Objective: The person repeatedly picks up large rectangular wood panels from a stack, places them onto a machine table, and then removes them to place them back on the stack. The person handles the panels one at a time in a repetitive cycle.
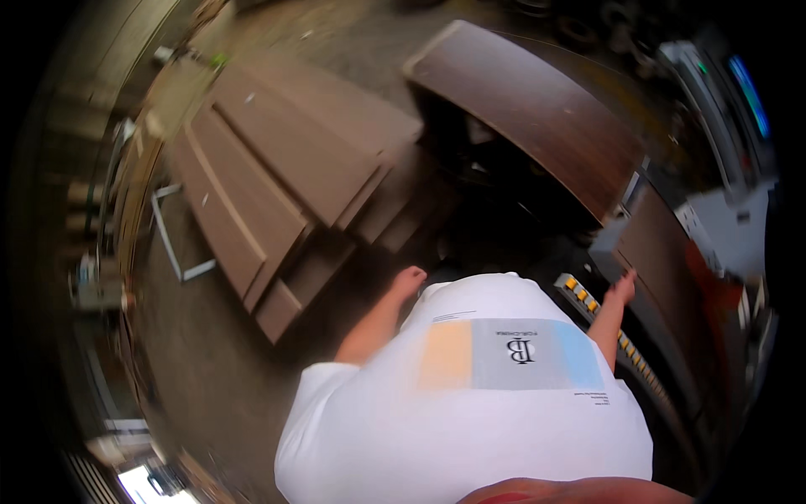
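Shirt (470, 428) nearest, cut off at lower edge. Left hand (408, 282) ahead of it, fingers curled, blurred; can't tell if grasping. Right hand (620, 291) at near edge of brown board (659, 239), right of roller strip (579, 293); contact and grip unclear. Beyond: stacked panels (302, 134) left, dark panel (537, 113), underside lost in shadow. Screen (749, 97) far right, unreadable.

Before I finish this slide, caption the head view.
Right hand at the edge of a brown panel, left hand near stacked brown boards.
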Tool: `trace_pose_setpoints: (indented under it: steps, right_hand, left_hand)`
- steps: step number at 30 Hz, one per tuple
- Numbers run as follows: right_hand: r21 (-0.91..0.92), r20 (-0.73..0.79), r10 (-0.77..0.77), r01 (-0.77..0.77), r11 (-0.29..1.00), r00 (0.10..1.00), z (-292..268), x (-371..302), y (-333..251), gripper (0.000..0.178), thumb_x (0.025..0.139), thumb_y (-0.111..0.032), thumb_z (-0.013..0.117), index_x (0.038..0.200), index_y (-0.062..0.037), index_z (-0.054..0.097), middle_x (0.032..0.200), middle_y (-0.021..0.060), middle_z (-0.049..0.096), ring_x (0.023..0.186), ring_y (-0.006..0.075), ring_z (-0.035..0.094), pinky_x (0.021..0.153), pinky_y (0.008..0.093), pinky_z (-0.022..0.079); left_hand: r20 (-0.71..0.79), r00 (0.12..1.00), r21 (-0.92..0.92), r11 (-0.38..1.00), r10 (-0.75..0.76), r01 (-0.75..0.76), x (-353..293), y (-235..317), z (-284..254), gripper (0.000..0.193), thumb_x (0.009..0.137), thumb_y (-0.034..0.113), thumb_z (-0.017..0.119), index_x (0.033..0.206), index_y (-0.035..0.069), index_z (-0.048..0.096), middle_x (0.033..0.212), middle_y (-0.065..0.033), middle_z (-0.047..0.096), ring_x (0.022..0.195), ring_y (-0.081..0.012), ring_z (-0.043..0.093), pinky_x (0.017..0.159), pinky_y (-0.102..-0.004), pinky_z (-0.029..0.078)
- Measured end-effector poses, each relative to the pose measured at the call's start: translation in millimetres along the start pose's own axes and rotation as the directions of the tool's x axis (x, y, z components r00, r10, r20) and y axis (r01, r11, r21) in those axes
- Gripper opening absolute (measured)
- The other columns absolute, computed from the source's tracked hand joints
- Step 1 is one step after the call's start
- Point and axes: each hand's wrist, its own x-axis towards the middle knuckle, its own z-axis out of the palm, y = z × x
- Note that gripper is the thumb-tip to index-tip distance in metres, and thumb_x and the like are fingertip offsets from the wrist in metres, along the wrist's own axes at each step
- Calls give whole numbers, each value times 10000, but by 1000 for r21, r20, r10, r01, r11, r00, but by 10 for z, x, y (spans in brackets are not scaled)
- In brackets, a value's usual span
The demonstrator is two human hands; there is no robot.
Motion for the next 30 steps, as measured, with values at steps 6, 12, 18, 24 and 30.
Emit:
trace_pose_setpoints:
  steps: [6,12,18,24,30]
  right_hand:
    - [-280,-34,-193,176,944,981,330,-249,47,500,928,-493,551,955,-23,719,945,58,692,821,218,598,748,362,467]
    - [-145,446,-182,271,952,877,1200,-1235,311,416,964,-452,593,774,-84,631,670,-43,470,575,69,372,515,262,281]
    - [-164,881,-122,537,828,456,1482,-2252,500,411,990,-386,586,717,-79,596,593,-46,454,547,57,407,521,240,309]
    - [-326,937,121,698,638,327,1250,-2507,1134,392,991,-364,582,772,-46,648,595,-6,532,564,75,480,536,247,360]
    - [-368,930,248,717,591,272,537,-1233,2439,332,911,-299,642,1065,-11,700,990,146,732,997,247,692,872,338,512]
  left_hand:
    - [-114,985,-17,991,-133,132,-438,-474,129,303,905,306,628,1069,64,709,1034,-132,727,969,-263,691,853,-368,533]
    - [-130,970,-161,970,-204,183,-731,-1085,314,313,908,318,620,1050,59,724,1023,-138,731,964,-260,693,845,-382,531]
    - [-126,958,-306,929,-257,209,-772,-1372,254,218,896,197,597,948,20,713,930,-115,717,836,-205,647,762,-364,513]
    - [-187,942,-375,906,-279,194,-660,-1729,-83,227,920,241,623,955,34,709,847,-97,712,780,-219,669,718,-376,540]
    - [-130,966,-579,808,-224,110,-494,-2193,-660,224,943,222,589,996,25,682,852,-88,709,696,-164,649,610,-325,528]
